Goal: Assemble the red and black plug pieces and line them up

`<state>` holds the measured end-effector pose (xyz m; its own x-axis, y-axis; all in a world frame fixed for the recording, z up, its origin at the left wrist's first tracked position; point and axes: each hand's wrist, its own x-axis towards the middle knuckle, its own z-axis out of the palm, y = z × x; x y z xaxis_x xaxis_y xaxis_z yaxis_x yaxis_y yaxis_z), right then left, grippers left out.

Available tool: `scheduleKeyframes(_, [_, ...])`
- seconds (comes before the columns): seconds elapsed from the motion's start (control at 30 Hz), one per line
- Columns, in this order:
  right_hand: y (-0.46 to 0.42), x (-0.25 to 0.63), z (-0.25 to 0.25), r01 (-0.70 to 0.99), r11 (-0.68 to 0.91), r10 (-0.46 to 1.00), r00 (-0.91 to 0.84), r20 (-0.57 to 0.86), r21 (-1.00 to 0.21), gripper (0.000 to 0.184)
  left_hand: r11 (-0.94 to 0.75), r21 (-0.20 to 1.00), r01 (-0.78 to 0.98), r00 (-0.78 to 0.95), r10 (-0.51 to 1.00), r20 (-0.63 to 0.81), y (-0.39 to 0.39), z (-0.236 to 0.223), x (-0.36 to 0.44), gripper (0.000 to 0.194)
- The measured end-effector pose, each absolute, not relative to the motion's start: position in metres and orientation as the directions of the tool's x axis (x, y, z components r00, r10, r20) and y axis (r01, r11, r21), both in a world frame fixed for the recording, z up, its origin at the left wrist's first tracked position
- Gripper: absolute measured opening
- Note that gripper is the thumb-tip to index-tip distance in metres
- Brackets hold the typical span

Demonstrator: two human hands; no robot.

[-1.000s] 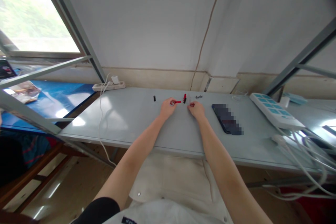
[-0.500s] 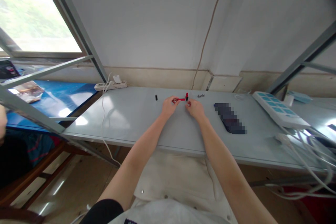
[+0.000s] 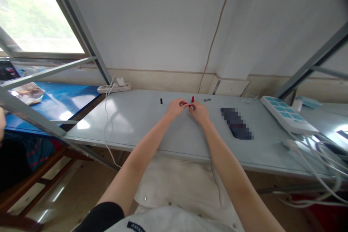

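Over the grey tabletop my two hands meet, fingertips almost touching. My left hand [image 3: 176,107] is closed in a pinch on a small slim red piece [image 3: 189,106], which my fingers mostly cover. At the other end of that piece, the thumb and finger of my right hand [image 3: 199,112] are pinched together on it. Just behind the fingertips is another small red part [image 3: 193,99]. A short black cylinder [image 3: 161,100] stands to the left of my hands. Several tiny metal pieces [image 3: 207,100], too small to name, lie in a row to the right.
A dark, pixelated phone-like slab [image 3: 237,123] lies right of my right arm. Farther right is a large white power strip [image 3: 289,114] with cables. Another power strip [image 3: 114,88] sits at the back left, its white cable crossing the table [image 3: 122,130]. Metal posts frame both sides.
My right hand has moved slightly left, its fingertips now at the slim red piece's end. Less of that piece shows between my hands. The view has shifted slightly.
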<state>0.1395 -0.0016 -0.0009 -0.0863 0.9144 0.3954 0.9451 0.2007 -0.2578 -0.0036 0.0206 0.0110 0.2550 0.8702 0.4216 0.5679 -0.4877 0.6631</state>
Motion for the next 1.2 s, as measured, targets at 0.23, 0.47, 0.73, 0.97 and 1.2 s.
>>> scheduleKeyframes(0.23, [0.004, 0.144, -0.006, 0.887, 0.241, 0.904, -0.058, 0.424, -0.393, 0.029, -0.502, 0.314, 0.806, 0.398, 0.852, 0.340, 0.052, 0.060, -0.041, 0.010])
scheduleKeyframes(0.47, [0.004, 0.146, -0.008, 0.866, 0.292, 0.893, -0.095, 0.440, -0.406, 0.028, -0.356, 0.105, 0.928, 0.333, 0.924, 0.186, 0.062, 0.069, -0.066, 0.013])
scheduleKeyframes(0.73, [0.005, 0.145, -0.010, 0.864, 0.303, 0.887, -0.101, 0.451, -0.402, 0.027, -0.330, 0.131, 0.935, 0.308, 0.938, 0.161, 0.065, 0.056, -0.076, 0.011])
scheduleKeyframes(0.97, [0.003, 0.145, -0.008, 0.866, 0.289, 0.896, -0.094, 0.434, -0.409, 0.027, -0.302, 0.164, 0.939, 0.278, 0.948, 0.156, 0.067, 0.052, -0.081, 0.010])
scheduleKeyframes(1.2, [0.006, 0.146, -0.010, 0.864, 0.291, 0.896, -0.096, 0.433, -0.410, 0.027, -0.290, 0.097, 0.952, 0.279, 0.953, 0.120, 0.065, 0.051, -0.082, 0.013])
